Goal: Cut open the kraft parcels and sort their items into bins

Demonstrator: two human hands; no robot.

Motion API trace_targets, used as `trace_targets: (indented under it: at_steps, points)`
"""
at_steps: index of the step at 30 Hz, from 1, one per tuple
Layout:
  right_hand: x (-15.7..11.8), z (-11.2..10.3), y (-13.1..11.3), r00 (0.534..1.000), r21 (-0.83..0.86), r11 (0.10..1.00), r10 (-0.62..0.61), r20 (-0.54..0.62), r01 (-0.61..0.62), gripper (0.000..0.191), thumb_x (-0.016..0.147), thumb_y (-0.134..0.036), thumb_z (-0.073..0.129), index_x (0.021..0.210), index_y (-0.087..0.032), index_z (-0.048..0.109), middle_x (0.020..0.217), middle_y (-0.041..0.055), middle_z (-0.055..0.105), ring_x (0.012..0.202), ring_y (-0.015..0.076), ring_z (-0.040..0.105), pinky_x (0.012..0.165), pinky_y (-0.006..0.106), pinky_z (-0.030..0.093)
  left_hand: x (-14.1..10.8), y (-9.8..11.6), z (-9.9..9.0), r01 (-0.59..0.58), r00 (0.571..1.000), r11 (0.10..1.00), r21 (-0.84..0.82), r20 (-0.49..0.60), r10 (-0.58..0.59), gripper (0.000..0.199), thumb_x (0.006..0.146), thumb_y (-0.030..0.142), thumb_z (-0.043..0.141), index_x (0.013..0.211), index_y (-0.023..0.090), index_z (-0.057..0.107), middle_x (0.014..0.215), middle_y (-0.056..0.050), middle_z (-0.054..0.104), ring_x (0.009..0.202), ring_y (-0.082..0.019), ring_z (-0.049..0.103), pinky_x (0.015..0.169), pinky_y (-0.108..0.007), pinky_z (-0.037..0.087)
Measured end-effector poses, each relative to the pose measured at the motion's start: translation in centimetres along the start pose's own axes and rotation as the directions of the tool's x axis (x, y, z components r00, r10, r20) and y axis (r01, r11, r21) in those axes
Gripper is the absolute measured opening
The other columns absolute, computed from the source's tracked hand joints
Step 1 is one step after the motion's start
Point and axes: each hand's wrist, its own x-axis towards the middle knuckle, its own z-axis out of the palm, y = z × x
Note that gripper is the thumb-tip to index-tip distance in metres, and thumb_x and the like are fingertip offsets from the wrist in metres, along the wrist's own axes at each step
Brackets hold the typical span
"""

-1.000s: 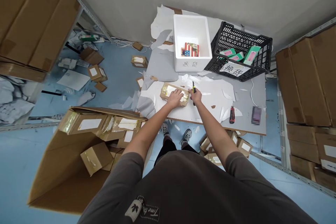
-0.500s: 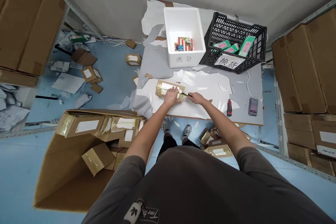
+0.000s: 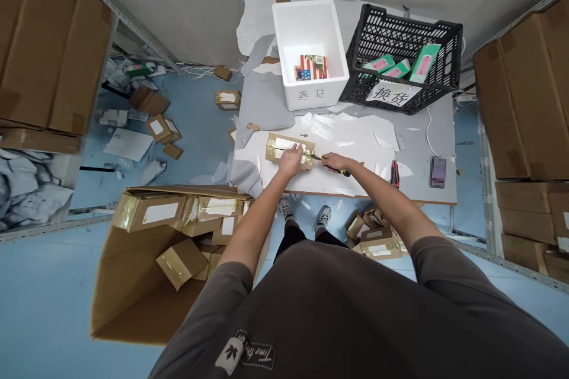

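A small taped cardboard box with white labels lies on the paper-covered table, near its front edge. My left hand holds it down from above, its fingers over the label and tape. In my right hand is a black-and-yellow utility knife, its front end pointing left at the box's right end. Whether the blade touches the tape is too small to tell. A second, red-and-black utility knife lies on the table to the right.
Behind the box stand a white foam bin and a black plastic crate holding green-and-pink packs. Paper scraps litter the table. A phone-like object lies at right. A large open carton of boxes stands at lower left.
My right hand has turned, and more of the knife's handle now shows below it. My left hand stays on the box. The whole view has shifted slightly.
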Motion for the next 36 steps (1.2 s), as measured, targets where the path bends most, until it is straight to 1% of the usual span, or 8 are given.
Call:
trace_targets:
  at_steps: [5, 8, 10, 14, 17, 21, 30, 36]
  points:
    - [0.2, 0.2, 0.4, 0.999, 0.050, 0.998, -0.044, -0.023, 0.045, 0.035, 0.112, -0.039, 0.057, 0.083, -0.023, 0.047, 0.060, -0.0037, 0.056, 0.047, 0.0118, 0.050, 0.052, 0.023, 0.043, -0.1, -0.3, 0.3, 0.010, 1.000, 1.000, 0.002, 0.000, -0.010, 0.110, 0.077, 0.032, 0.097, 0.169, 0.010, 0.040, 0.162, -0.029, 0.058, 0.164, -0.039, 0.041, 0.127, -0.046, 0.042]
    - [0.5, 0.5, 0.7, 0.998, 0.107, 0.993, -0.055, 0.041, 0.050, 0.038, 0.113, -0.043, 0.057, 0.081, -0.023, 0.047, 0.059, -0.0031, 0.056, 0.047, 0.0119, 0.050, 0.052, 0.023, 0.044, -0.4, -0.6, 0.5, -0.008, 1.000, 1.000, 0.015, -0.009, 0.008, 0.109, 0.078, 0.030, 0.097, 0.169, 0.012, 0.041, 0.161, -0.027, 0.060, 0.164, -0.039, 0.042, 0.127, -0.048, 0.043]
    - [0.7, 0.9, 1.0, 0.997, 0.134, 0.990, -0.049, 0.059, 0.041, 0.039, 0.113, -0.043, 0.056, 0.081, -0.023, 0.047, 0.057, -0.0033, 0.054, 0.046, 0.0119, 0.050, 0.052, 0.023, 0.044, -0.6, -0.8, 0.6, -0.025, 1.000, 0.999, 0.039, -0.015, 0.025, 0.103, 0.079, 0.029, 0.096, 0.166, 0.014, 0.045, 0.161, -0.026, 0.061, 0.163, -0.039, 0.043, 0.127, -0.049, 0.044]
    - [1.1, 1.7, 1.5, 0.999, 0.173, 0.984, -0.043, -0.010, 0.044, 0.034, 0.113, -0.042, 0.058, 0.085, -0.023, 0.049, 0.058, -0.0040, 0.056, 0.046, 0.0129, 0.052, 0.051, 0.023, 0.044, -0.6, -0.9, 0.4, -0.064, 0.998, 0.995, 0.073, 0.009, 0.064, 0.085, 0.078, 0.028, 0.095, 0.154, 0.019, 0.059, 0.167, -0.021, 0.056, 0.163, -0.040, 0.043, 0.127, -0.051, 0.045]
    - [1.4, 1.7, 1.6, 0.997, 0.095, 0.992, -0.081, -0.010, 0.081, 0.031, 0.112, -0.040, 0.061, 0.087, -0.022, 0.053, 0.059, -0.0028, 0.058, 0.046, 0.0128, 0.052, 0.051, 0.023, 0.043, -0.7, -0.6, 0.2, -0.064, 0.998, 0.994, 0.085, 0.013, 0.063, 0.078, 0.078, 0.028, 0.095, 0.149, 0.019, 0.063, 0.171, -0.019, 0.052, 0.164, -0.041, 0.041, 0.127, -0.052, 0.044]
    - [1.9, 1.8, 1.4, 0.992, 0.016, 0.995, -0.098, -0.085, 0.099, 0.026, 0.112, -0.035, 0.059, 0.092, -0.020, 0.059, 0.058, -0.0017, 0.058, 0.049, 0.0128, 0.053, 0.052, 0.022, 0.042, -0.9, -0.3, 0.0, -0.031, 0.999, 0.994, 0.102, 0.029, 0.029, 0.077, 0.077, 0.033, 0.097, 0.145, 0.023, 0.064, 0.173, -0.018, 0.049, 0.163, -0.041, 0.043, 0.123, -0.052, 0.049]
    - [1.7, 2.5, 2.0, 0.997, 0.279, 0.959, -0.066, 0.029, 0.055, 0.042, 0.110, -0.052, 0.065, 0.085, -0.022, 0.052, 0.057, -0.0032, 0.057, 0.044, 0.0115, 0.052, 0.049, 0.022, 0.046, -0.6, 0.0, -0.5, -0.035, 0.997, 0.990, 0.133, 0.078, 0.024, 0.077, 0.075, 0.037, 0.098, 0.142, 0.022, 0.065, 0.174, -0.018, 0.048, 0.163, -0.041, 0.042, 0.123, -0.051, 0.050]
    - [1.8, 3.0, 2.2, 0.995, 0.300, 0.950, -0.096, 0.032, 0.082, 0.044, 0.110, -0.052, 0.067, 0.082, -0.022, 0.051, 0.054, -0.0036, 0.056, 0.043, 0.0108, 0.051, 0.048, 0.021, 0.045, -0.5, 0.1, -0.6, -0.047, 0.994, 0.990, 0.135, 0.103, 0.033, 0.074, 0.075, 0.037, 0.098, 0.141, 0.020, 0.068, 0.174, -0.018, 0.047, 0.164, -0.043, 0.040, 0.126, -0.053, 0.047]
